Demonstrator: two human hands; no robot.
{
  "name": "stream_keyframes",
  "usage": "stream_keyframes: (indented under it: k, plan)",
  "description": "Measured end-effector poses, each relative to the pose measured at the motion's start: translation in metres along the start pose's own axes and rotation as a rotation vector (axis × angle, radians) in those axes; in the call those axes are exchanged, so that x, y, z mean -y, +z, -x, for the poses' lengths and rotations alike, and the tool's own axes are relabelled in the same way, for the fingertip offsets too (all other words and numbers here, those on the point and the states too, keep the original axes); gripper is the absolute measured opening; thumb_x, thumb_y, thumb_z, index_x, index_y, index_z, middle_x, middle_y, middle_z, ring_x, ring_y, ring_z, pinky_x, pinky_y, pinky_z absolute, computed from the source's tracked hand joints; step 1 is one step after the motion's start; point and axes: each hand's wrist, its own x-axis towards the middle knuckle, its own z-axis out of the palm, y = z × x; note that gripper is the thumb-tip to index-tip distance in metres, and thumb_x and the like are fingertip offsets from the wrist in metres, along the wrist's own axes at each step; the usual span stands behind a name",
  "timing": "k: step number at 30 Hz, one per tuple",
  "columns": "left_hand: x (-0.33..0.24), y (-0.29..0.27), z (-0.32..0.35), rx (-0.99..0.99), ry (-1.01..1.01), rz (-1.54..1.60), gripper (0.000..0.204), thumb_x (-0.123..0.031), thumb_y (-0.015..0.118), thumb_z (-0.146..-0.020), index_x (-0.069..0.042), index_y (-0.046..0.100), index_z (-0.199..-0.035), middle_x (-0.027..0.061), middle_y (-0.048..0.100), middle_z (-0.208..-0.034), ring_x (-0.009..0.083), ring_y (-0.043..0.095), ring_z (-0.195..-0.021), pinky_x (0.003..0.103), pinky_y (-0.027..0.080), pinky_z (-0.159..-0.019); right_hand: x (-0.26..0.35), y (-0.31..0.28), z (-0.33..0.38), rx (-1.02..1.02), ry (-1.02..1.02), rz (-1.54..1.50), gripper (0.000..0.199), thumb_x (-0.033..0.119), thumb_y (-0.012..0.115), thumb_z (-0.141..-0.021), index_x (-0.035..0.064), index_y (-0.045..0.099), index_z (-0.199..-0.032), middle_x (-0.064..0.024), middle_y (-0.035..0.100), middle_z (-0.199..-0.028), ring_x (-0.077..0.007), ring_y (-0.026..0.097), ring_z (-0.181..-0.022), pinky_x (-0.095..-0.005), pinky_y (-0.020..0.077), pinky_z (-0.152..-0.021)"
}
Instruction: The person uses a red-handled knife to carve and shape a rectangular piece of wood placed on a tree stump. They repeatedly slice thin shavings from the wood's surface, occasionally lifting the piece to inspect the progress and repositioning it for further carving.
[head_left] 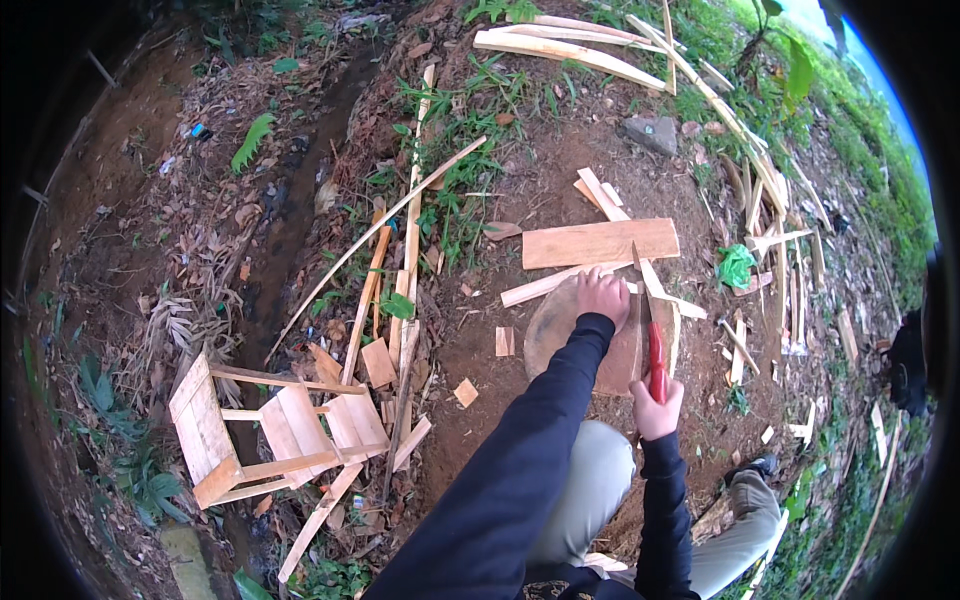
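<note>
Right grip (656, 408) clasps saw (653, 315) handle (657, 360); left grip (604, 298), at 11 o'clock, hold unclear. Saw likely light, stiff; take by handle.

Brown earth (462, 335) carries a round wood block (548, 325), a wide plank (600, 244), a slatted frame (296, 422) and scattered offcuts (466, 392).

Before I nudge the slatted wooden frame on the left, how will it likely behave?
The slatted wooden frame is probably light for its size, being mostly open gaps. Its straight rails suggest stiffness. Pushed, it may snag on neighbouring offcuts.
</note>
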Motion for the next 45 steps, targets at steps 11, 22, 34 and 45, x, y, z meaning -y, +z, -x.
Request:
stream_keyframes:
  k: [11, 22, 34, 45]
  plan:
    - [-0.006, 0.005, 0.001, -0.049, -0.004, 0.003, 0.041, -0.025, 0.049, -0.092, -0.001, 0.072, -0.068, 0.0184, 0.071, -0.079, 0.0320, 0.065, -0.095, 0.047, 0.040, -0.100, -0.025, 0.012, 0.001, -0.163, -0.183, 0.017, 0.022, 0.001, 0.064, -0.082, 0.0054, 0.047, -0.070, 0.0052, 0.043, -0.059, -0.0045, 0.040, -0.054, -0.0257, 0.0330, -0.049]
    - [0.014, 0.006, 0.005, -0.098, -0.013, -0.066, 0.035, -0.025, 0.052, -0.089, -0.003, 0.071, -0.069, 0.0155, 0.071, -0.079, 0.0318, 0.064, -0.085, 0.044, 0.043, -0.090, -0.058, 0.003, 0.021, -0.061, -0.133, -0.080, 0.023, 0.000, 0.067, -0.080, 0.0071, 0.048, -0.070, 0.0045, 0.045, -0.059, -0.0050, 0.042, -0.052, -0.0243, 0.0347, -0.049]
    - [0.005, -0.011, 0.014, -0.128, 0.096, -0.030, 0.025, -0.027, 0.053, -0.090, -0.005, 0.063, -0.096, 0.0148, 0.064, -0.101, 0.0305, 0.056, -0.104, 0.047, 0.039, -0.090, -0.043, 0.010, -0.003, 0.048, -0.159, -0.149, 0.020, -0.003, 0.063, -0.080, 0.0070, 0.048, -0.070, 0.0033, 0.046, -0.055, -0.0069, 0.044, -0.042, -0.0235, 0.0339, -0.041]
    - [0.006, -0.008, 0.013, -0.172, -0.007, -0.091, 0.021, -0.026, 0.054, -0.090, -0.007, 0.062, -0.092, 0.0112, 0.062, -0.097, 0.0284, 0.054, -0.101, 0.046, 0.039, -0.084, -0.062, 0.014, -0.015, 0.040, -0.218, -0.049, 0.024, 0.001, 0.066, -0.081, 0.0078, 0.048, -0.067, 0.0033, 0.047, -0.056, -0.0060, 0.042, -0.047, -0.0249, 0.0330, -0.046]
